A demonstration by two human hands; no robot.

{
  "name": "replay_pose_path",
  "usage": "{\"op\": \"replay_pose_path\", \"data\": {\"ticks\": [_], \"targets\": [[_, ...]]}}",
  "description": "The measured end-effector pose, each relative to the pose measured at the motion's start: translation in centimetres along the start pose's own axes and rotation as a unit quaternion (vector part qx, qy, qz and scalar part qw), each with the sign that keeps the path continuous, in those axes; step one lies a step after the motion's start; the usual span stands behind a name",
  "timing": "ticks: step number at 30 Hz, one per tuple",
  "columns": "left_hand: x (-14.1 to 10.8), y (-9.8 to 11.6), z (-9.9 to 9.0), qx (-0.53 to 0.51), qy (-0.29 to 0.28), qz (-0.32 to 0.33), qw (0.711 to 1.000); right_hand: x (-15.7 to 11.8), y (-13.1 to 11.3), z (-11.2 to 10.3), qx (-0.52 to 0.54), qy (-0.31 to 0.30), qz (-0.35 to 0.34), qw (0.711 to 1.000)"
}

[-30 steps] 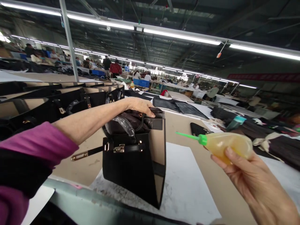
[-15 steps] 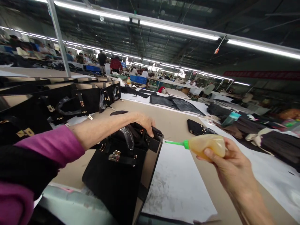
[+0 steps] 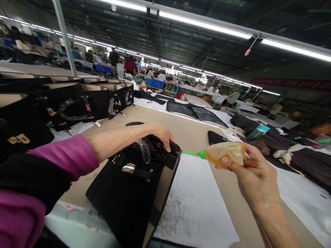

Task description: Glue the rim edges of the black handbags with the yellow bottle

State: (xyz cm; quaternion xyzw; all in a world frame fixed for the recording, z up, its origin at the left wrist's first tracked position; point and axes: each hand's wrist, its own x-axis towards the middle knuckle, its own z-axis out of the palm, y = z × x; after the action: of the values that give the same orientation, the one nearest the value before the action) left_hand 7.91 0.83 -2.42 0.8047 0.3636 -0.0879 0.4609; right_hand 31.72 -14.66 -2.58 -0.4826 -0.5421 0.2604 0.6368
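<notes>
A black handbag (image 3: pixel 121 196) with gold hardware lies tilted on the table in front of me, its beige inside showing along the right edge. My left hand (image 3: pixel 164 136) reaches across it, fingers closed on the bag's far right corner. Clear plastic wraps the bag's handle (image 3: pixel 144 151). In my right hand (image 3: pixel 254 168) is a squeeze bottle (image 3: pixel 224 154) of yellowish liquid, thumb pressed to its side. Its thin green nozzle (image 3: pixel 191 153) points left, the tip at or very near the corner that my left hand holds.
Several black handbags (image 3: pixel 69 103) stand in rows on the left. A smudged white sheet (image 3: pixel 193 203) lies right of the bag. Farther off are a small black piece (image 3: pixel 216 137), dark flat panels (image 3: pixel 193 112) and a teal-capped bottle (image 3: pixel 258 131). People work in the background.
The bottle has moved slightly left and up, bringing the nozzle tip to the bag's corner. My left hand keeps its hold, and the camera view has shifted a little.
</notes>
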Motion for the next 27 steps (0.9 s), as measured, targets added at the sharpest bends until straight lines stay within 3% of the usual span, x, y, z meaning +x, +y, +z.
{"op": "replay_pose_path", "data": {"ticks": [8,15,22,27], "targets": [[0.8,-0.2,0.1,0.0,0.0,-0.01,1.0,-0.1,0.6,0.3,-0.046,0.009,-0.004,0.999],[1.1,-0.2,-0.4,0.057,-0.053,0.0,0.997,-0.4,2.0,-0.7,-0.12,0.018,-0.086,0.989],[1.3,0.1,-0.5,0.103,-0.058,-0.02,0.993,-2.0,2.0,-1.2,-0.152,-0.046,-0.158,0.974],[1.4,0.3,-0.5,0.1,-0.071,-0.018,0.992,-1.8,1.5,-1.1,-0.177,-0.013,-0.189,0.966]]}}
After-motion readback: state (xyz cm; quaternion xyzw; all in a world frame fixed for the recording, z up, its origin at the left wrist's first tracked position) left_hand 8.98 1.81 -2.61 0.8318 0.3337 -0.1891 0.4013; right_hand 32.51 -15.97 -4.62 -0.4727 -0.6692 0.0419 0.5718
